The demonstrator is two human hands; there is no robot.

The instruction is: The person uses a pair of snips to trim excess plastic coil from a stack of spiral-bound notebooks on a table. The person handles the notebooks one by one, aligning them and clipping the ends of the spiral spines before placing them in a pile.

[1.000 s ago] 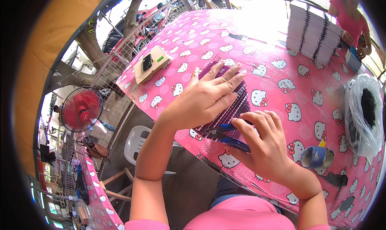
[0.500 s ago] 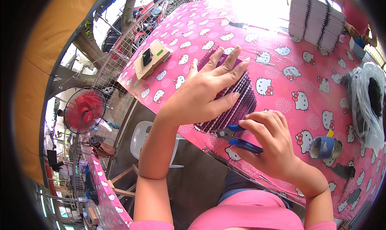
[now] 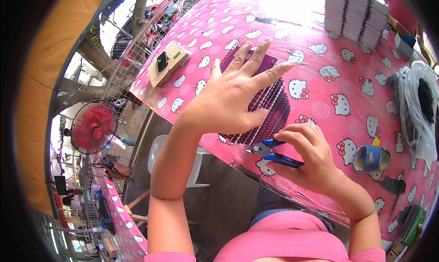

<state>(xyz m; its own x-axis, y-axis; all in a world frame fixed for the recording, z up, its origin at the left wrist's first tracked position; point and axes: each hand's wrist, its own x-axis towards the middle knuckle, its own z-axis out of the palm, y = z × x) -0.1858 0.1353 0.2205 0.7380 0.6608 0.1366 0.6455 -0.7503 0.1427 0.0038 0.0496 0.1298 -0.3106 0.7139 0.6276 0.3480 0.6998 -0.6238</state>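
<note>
A stack of purple spiral-bound notebooks (image 3: 267, 113) rests near the front edge of the pink patterned table, its coils and page edges facing me. My left hand (image 3: 233, 90) lies over the top of the stack with its fingers spread wide and palm down. In my right hand (image 3: 311, 154) is a pair of pliers (image 3: 283, 160) with blue handles, which stand apart. The metal jaws of the pliers are close to the lower corner of the stack; whether they touch a coil I cannot tell.
Left of the stack lies a cardboard box (image 3: 171, 67) with a black device on it. To the right are a blue tape roll (image 3: 369, 158) and a plastic bag (image 3: 418, 111) of black coils. Tall stacks of bound books (image 3: 354, 17) stand far right. A red fan (image 3: 94, 127) is at left.
My left hand's fingers have spread wider apart on the stack. The pliers' handles look further apart, and the jaws have shifted slightly. A green-covered spiral notebook now shows at the lower right.
</note>
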